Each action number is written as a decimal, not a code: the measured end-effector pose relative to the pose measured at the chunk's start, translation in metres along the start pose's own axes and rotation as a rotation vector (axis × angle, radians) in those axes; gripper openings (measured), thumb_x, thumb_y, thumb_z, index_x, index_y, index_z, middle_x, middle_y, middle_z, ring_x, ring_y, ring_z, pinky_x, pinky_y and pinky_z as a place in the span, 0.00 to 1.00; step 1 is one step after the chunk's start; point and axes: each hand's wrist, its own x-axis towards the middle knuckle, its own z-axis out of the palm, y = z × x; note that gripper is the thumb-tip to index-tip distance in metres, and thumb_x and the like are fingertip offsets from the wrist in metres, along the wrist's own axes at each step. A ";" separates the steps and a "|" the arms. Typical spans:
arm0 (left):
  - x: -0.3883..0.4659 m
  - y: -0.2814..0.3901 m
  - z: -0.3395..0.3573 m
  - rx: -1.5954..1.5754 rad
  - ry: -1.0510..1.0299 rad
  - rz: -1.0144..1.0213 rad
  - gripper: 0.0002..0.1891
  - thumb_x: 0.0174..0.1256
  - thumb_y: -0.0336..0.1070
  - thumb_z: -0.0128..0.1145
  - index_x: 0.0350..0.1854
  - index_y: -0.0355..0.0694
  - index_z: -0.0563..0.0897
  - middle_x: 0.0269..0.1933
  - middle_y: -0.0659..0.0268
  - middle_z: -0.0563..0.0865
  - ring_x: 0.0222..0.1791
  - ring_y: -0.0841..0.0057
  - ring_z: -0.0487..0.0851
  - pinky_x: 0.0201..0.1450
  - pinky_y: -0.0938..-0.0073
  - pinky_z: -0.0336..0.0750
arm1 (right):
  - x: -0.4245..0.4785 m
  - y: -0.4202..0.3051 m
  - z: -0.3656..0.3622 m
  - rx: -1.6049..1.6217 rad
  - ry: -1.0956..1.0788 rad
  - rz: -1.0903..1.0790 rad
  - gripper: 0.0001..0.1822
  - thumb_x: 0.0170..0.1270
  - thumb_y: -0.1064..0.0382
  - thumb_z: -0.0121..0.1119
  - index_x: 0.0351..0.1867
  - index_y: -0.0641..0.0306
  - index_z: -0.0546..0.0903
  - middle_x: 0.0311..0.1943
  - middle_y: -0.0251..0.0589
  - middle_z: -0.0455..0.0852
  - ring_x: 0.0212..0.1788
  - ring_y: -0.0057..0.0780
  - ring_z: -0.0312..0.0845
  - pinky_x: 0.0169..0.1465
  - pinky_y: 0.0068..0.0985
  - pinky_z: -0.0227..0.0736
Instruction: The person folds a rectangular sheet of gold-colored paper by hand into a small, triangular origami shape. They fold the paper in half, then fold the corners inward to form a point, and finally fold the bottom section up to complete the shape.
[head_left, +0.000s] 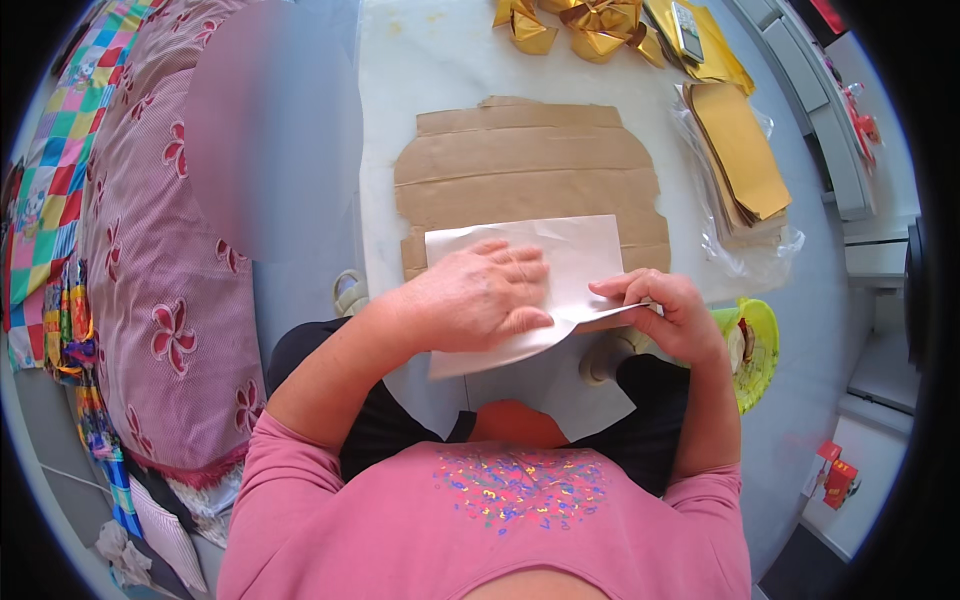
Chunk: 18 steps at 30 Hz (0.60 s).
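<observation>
A white sheet of paper (577, 247) lies over the near part of a flat brown cardboard piece (525, 161), its near edge hanging past the table's edge. My left hand (487, 296) rests flat on the paper, fingers spread a little and pointing right. At the sheet's right near corner, my right hand (664, 307) pinches the edge between thumb and fingers. That corner is lifted and bends upward, and a brownish underside shows below it.
Folded gold paper pieces (596, 34) sit at the table's far side. Beside them a remote-like device (688, 34) lies on gold sheets (720, 52). A stack of yellow-brown paper (739, 150) rests on clear plastic at right. A yellow-green basket (757, 356) stands below; a patterned cover (172, 322) is at left.
</observation>
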 end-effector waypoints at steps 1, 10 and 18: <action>-0.003 -0.005 0.002 0.049 0.060 -0.020 0.23 0.77 0.51 0.53 0.59 0.36 0.83 0.69 0.55 0.79 0.76 0.58 0.69 0.78 0.56 0.62 | 0.001 0.000 -0.001 0.009 -0.007 0.025 0.06 0.64 0.75 0.65 0.35 0.67 0.77 0.49 0.49 0.91 0.45 0.36 0.89 0.48 0.26 0.81; -0.029 -0.029 0.000 0.348 0.192 -0.137 0.19 0.67 0.40 0.63 0.57 0.36 0.85 0.69 0.60 0.80 0.73 0.64 0.73 0.75 0.63 0.67 | 0.011 0.002 -0.003 -0.012 0.000 0.246 0.05 0.67 0.71 0.65 0.37 0.67 0.79 0.31 0.40 0.86 0.33 0.25 0.80 0.39 0.24 0.75; -0.051 -0.025 -0.039 -0.268 0.294 -0.316 0.18 0.79 0.44 0.53 0.54 0.33 0.84 0.55 0.54 0.88 0.58 0.61 0.85 0.64 0.63 0.76 | 0.033 0.004 0.005 -0.057 0.070 0.427 0.10 0.69 0.67 0.64 0.34 0.69 0.76 0.24 0.36 0.76 0.30 0.19 0.67 0.34 0.25 0.69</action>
